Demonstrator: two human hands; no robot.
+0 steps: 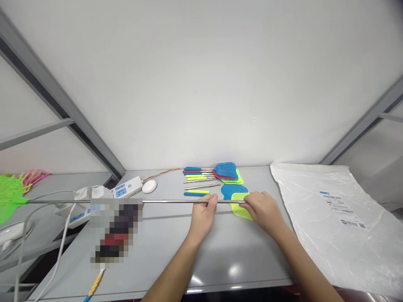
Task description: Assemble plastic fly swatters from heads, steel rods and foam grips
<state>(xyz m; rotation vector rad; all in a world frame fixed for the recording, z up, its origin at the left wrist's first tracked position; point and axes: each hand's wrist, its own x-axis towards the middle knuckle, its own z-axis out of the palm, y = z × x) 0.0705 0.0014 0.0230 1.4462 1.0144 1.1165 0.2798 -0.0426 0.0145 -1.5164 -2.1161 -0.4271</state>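
Note:
A long thin metal rod [173, 201] runs level across the view, with a bright green fly swatter head [11, 197] at its far left end. My left hand [203, 214] is closed around the rod near the middle of the table. Farther right, my right hand [263, 212] grips the rod's right end, and its fingers cover that end. Beneath the rod lie a loose yellow swatter head [241, 212] and a blue swatter head [232, 191]. A blue handle [195, 194], a yellow handle [198, 191] and a loose metal rod [203, 186] lie beyond my left hand.
Several fly swatters [225, 170] are stacked by the wall. White plastic packaging [324, 209] covers the right side. A power strip [127, 187], a white oval device [149, 186] and cables [64, 235] lie left. A blurred patch [115, 235] hides something there. Pink and yellow strands [31, 180] lie far left.

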